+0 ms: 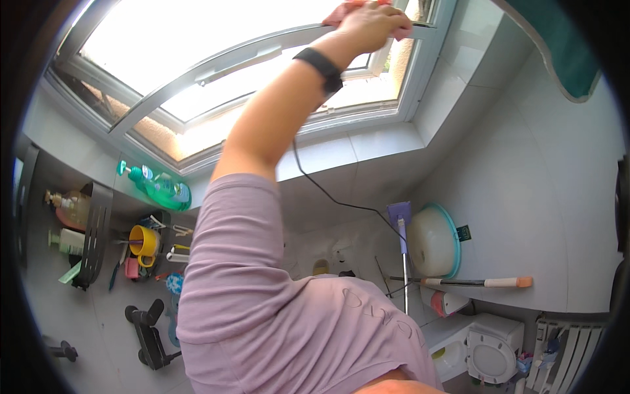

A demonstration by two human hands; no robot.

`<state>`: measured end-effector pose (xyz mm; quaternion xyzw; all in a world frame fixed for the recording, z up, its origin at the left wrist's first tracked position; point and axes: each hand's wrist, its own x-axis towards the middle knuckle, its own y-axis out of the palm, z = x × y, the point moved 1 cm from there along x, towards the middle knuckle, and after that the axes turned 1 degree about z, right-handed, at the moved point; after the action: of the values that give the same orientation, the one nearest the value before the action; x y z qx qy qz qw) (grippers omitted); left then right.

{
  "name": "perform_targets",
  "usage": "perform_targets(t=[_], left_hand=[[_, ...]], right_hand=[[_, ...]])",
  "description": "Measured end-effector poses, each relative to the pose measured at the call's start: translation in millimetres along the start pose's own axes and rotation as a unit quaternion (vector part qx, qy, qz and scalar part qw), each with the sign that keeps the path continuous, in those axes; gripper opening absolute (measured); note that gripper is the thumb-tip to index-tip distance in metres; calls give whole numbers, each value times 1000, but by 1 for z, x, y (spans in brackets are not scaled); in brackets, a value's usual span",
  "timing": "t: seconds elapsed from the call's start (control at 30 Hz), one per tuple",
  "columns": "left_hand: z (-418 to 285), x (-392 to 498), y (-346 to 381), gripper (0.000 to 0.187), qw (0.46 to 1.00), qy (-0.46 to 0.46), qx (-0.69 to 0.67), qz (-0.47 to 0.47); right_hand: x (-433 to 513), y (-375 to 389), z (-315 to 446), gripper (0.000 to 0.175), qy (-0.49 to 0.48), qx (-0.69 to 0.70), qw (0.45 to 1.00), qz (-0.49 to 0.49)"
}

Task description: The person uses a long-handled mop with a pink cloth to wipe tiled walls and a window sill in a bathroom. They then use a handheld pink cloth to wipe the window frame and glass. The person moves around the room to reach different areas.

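My left hand [370,25], raised at the top of the view, grips a pink-red cloth [336,15] against the grey-white window frame [421,33], near an upper corner. Parts of the cloth show on both sides of the fingers. A black band is on the wrist. The forearm passes in front of a tilted window sash [241,64] and its panes. A thin black cable [322,186] hangs below the forearm. My right hand is out of view.
A green pump bottle [165,189] stands on the sill. Wall racks [98,236] hold bottles and a yellow mug [144,241]. At the right are a purple-headed pole tool [399,214], a large basin [433,241], a long-handled tool [492,282], a toilet [492,354] and a radiator [571,354].
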<state>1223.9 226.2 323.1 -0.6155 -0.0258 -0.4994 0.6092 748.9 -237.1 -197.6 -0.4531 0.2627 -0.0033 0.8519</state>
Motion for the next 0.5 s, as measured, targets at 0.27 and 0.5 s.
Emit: perform_targets(t=[0.27,0.5], left_hand=[[14,-124,-116,33,984,-164,59,22],[46,-210,-179,35,979,-203,24,26]], right_hand=[[54,-70,73,34,-112,-4,993,-32],[46,-86,101,33,-98,-40,994,11]])
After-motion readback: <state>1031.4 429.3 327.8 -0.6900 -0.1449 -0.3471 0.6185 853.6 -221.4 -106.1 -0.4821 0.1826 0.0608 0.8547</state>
